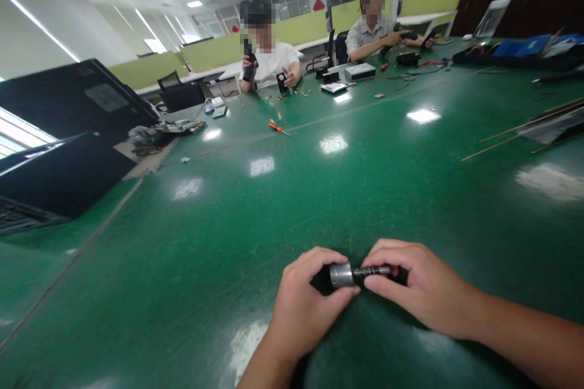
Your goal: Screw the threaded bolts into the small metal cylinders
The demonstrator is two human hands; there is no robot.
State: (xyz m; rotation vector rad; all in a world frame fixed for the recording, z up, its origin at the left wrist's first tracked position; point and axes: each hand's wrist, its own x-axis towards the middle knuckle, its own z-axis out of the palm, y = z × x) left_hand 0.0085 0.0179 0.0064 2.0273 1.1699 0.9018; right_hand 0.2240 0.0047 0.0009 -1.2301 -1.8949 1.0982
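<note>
We find the left hand [302, 295] pinching a metal cylinder [342, 275]. At three o'clock, the right hand [424, 284] pinches its shaft [381, 270].

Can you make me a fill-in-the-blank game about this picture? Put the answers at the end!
1. The right hand pinches the thin end of the metal part, and the wide end is gripped by the other hand, the ____ one.
2. The shiny table is colored ____.
3. The small orange-handled tool lying on the table is a ____.
4. Across the table are ____ other people.

Missing words: left; green; screwdriver; two.
</note>
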